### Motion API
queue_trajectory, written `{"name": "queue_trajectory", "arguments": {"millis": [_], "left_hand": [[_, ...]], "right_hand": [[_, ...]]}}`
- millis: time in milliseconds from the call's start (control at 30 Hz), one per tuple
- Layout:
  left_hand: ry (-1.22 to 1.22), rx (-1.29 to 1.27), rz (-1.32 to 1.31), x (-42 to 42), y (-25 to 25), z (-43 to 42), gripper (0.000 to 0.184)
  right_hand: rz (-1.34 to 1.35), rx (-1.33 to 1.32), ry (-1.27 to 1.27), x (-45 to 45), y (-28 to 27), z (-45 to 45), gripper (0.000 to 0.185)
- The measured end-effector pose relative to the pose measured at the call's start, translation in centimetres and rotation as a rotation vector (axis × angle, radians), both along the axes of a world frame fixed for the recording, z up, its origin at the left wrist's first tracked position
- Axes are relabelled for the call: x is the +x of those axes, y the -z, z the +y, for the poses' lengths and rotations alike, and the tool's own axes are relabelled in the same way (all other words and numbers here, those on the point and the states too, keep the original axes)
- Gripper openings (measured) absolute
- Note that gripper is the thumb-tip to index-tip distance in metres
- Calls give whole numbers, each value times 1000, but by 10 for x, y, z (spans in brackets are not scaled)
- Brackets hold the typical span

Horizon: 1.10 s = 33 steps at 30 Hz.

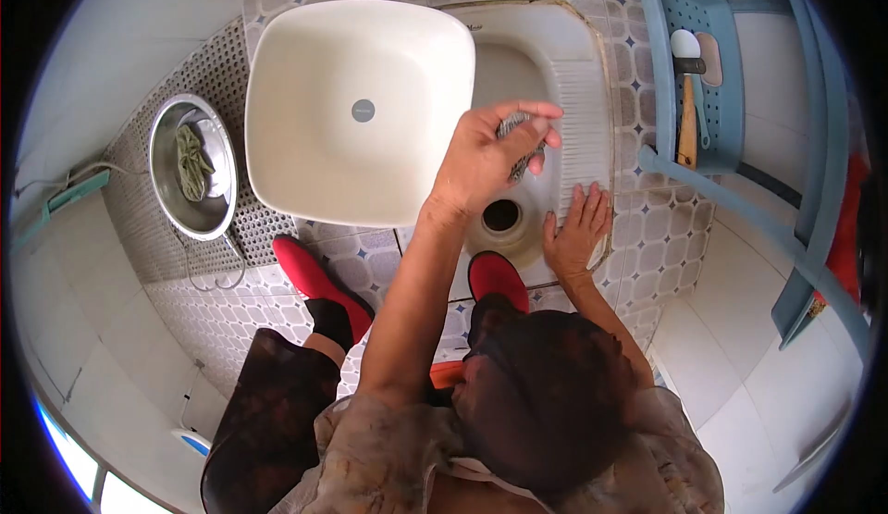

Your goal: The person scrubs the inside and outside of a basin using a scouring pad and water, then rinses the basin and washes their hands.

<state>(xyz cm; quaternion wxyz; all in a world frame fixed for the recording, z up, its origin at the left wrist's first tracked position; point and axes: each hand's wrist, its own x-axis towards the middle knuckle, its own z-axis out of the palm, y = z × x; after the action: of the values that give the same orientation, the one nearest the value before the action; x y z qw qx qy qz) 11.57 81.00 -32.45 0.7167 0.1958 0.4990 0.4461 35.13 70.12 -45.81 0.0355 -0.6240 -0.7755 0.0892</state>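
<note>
My left hand holds a grey mesh-like scrubber between its thumb and fingers, raised over a white ceramic squat pan. Below it shows the pan's dark round drain hole. My right hand lies palm down on the pan's right side, fingers spread, beside the ribbed strip. A large cream basin stands to the left and covers part of the pan.
At the left, a metal bowl holds a greenish cloth on a perforated mat. A blue rack with brushes stands at the right. Two red shoes are on the patterned tile floor.
</note>
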Motion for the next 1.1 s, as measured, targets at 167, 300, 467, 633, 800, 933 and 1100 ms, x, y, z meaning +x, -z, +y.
{"name": "queue_trajectory", "arguments": {"millis": [167,300,467,633,800,933,1100], "left_hand": [[175,-51,93,8,16,49,37],[419,-39,252,5,4,82,48],[560,-102,311,-9,-5,83,45],[643,-217,303,-21,-22,57,38],[599,-375,271,-52,-60,31,32],[471,-460,289,-82,-94,9,29],[323,-533,319,-116,-133,-15,28]], "right_hand": [[-4,-22,0,2,-2,2,67],[-6,-14,-2,1,-1,3,67],[-28,-76,42,-2,-3,3,66],[-64,-61,31,-3,-1,2,71],[-174,-158,18,-1,-11,5,79],[-221,-345,-33,4,-35,18,67],[-241,-835,141,12,-110,30,42]]}}
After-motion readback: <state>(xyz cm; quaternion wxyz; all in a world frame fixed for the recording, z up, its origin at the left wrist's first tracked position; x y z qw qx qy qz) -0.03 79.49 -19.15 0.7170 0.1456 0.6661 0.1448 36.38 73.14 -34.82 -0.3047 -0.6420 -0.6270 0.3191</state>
